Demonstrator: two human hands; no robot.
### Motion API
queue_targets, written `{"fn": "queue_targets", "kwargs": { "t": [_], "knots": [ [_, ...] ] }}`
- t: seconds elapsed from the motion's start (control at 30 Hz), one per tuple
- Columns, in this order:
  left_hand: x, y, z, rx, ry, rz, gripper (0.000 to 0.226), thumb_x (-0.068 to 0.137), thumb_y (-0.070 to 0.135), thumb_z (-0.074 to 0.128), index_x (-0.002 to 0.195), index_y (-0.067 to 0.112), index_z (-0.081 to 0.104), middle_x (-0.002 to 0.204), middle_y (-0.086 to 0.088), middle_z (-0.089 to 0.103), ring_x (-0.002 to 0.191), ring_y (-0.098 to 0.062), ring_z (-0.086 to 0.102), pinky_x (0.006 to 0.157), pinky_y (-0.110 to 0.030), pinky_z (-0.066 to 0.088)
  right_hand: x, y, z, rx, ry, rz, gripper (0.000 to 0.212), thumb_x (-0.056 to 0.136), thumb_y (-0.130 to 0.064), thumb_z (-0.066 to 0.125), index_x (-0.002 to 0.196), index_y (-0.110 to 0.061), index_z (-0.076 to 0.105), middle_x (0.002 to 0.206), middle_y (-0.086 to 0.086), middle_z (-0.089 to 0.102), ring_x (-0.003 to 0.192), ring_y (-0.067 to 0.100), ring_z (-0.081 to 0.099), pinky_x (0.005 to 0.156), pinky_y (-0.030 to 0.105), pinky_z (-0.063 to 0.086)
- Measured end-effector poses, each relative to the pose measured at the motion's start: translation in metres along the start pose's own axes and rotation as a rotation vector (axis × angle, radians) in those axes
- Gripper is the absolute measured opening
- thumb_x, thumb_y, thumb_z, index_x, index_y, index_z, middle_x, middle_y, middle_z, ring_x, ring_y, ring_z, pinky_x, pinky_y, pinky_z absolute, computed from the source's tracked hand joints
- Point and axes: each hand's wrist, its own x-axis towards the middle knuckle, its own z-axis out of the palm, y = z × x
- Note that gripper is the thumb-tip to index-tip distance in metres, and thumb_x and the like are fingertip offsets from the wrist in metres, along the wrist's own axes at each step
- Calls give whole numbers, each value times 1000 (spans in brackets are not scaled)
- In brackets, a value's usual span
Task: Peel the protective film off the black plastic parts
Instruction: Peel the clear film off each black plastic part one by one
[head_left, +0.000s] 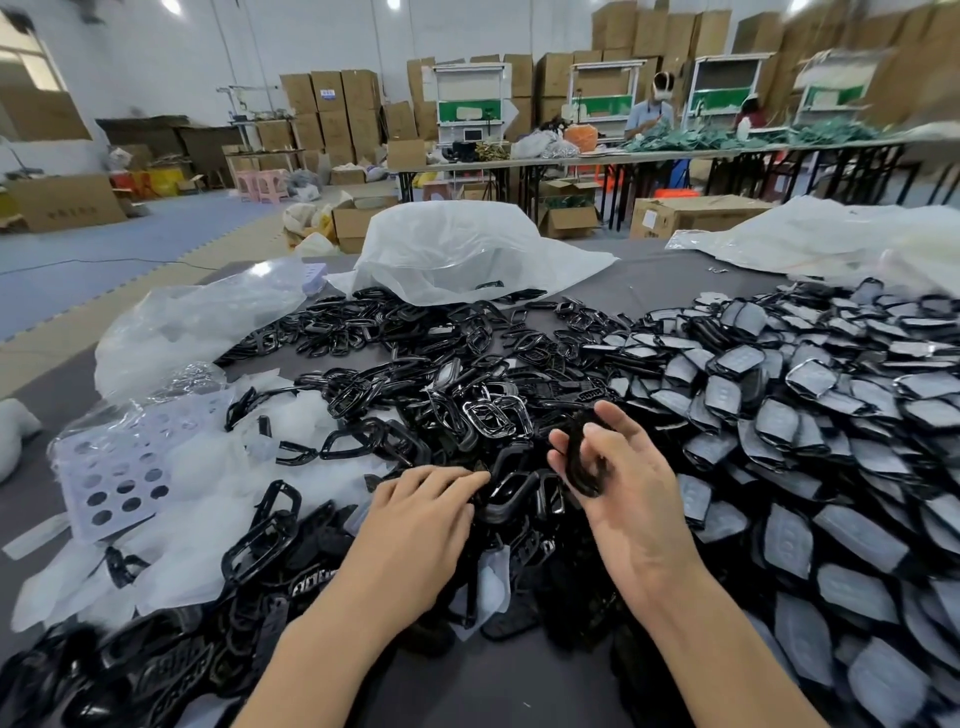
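Black plastic parts (395, 364) lie heaped across the grey counter (675, 280); the right hand (623, 483) grips one blurred black part (584, 460) above the heap; the left hand (415, 525) rests flat on it, fingers straight.

You are facing a grey table (675, 283) that is carrying a heap of bare black plastic parts (415, 358) across its middle, with film-covered parts (810, 410) lying thick on the right. Peeled film scraps (218, 499) and a perforated sheet (111, 467) are lying near left, and crumpled plastic bags (457, 249) are sitting along the far side.
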Motion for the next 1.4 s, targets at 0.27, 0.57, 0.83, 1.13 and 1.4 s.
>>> {"fn": "queue_targets", "kwargs": {
  "t": [0.27, 0.57, 0.83, 1.13, 1.4],
  "knots": [
    [3, -6, -7, -22, -57, -40, 33, 104, 43, 36, 135, 42, 49, 121, 21, 46, 122, -7, 35, 108, -27, 21, -1, 0, 3, -6, -41, 105, 24, 103, -10, 45, 119, -10, 63, 104, 14, 76, 70, 14, 70, 58, 23, 56],
    [-5, -11, -16, -199, 64, -130, 11, 102, 36, 45, 100, 41, 55, 93, 24, 54, 98, -2, 47, 100, -24, 27, -1, 10, 2, -201, -16, 73, 33, 106, -17, 44, 102, -14, 77, 80, 0, 70, 65, 14, 66, 58, 22, 55],
    [-8, -7, -12, 177, 276, -242, 40, 81, 8, 66, 120, 17, 65, 114, -5, 61, 103, -29, 58, 87, -45, 48, -1, 11, 3, -284, 24, 39, 30, 106, -15, 44, 106, -13, 74, 83, 2, 68, 68, 15, 69, 60, 22, 56],
    [14, 2, 2, 172, 79, -24, 35, 93, 37, 65, 126, 28, 66, 122, 6, 65, 114, -25, 60, 94, -43, 44, -1, 14, 4, -321, 14, 47, 28, 105, -13, 46, 107, -13, 74, 82, 1, 69, 67, 16, 70, 59, 20, 55],
    [11, 6, 4, 224, 303, -43, 12, 94, 20, 60, 100, 20, 71, 86, 6, 67, 82, -23, 62, 77, -39, 49, 0, 15, 3, -332, 30, 56, 30, 105, -10, 45, 103, -14, 75, 80, 1, 71, 67, 17, 70, 58, 21, 55]
  ]
}}
